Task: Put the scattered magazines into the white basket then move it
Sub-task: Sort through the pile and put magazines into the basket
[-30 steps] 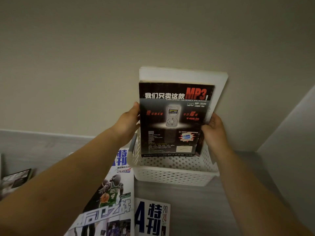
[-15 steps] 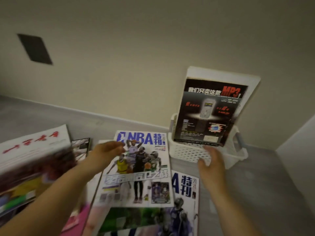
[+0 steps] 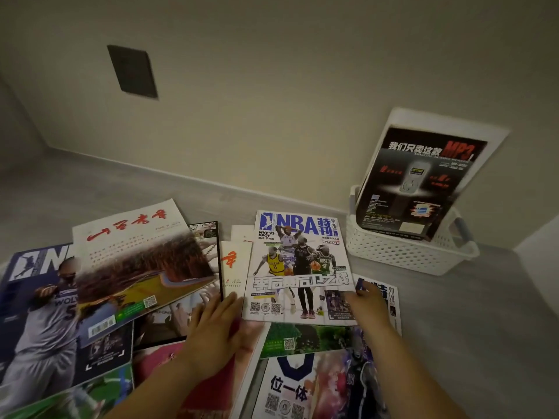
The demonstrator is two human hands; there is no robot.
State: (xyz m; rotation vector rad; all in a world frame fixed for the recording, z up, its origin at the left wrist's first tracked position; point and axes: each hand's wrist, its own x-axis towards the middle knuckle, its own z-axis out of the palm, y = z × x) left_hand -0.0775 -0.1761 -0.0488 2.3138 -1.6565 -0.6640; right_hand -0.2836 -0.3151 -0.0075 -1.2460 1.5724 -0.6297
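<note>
**A:** Two hands, one cover between them. The NBA magazine [image 3: 299, 267] lies flat on the grey floor [image 3: 453, 328], on top of other issues, its long axis running away from the person toward the wall.

**B:** And the hands?

**A:** The left hand [image 3: 217, 325] is spread, fingers loose, at the near left corner of that cover, touching its edge as far as I can tell. The right hand [image 3: 367, 300] rests on the near right corner, fingers partly over the edge. Neither is clenched, and nothing is lifted; I'd call both released, just arriving at a grip.

**B:** Which way is the basket from there?

**A:** Forward and to the right. The white basket [image 3: 405, 252] stands on the floor against the wall, apart from the magazine's far right corner. A black MP3 magazine [image 3: 417, 182] already stands in it, leaning back against the wall with something white behind it.

**B:** So the right hand is nearer.

**A:** Yes. My guess is that the cover must be tipped up on end and slid in front of the black one, since the basket looks too short to take it flat.

**B:** What's left?

**A:** Plenty. A red-titled magazine [image 3: 136, 261] and many others lie overlapped to the left and below.
</note>
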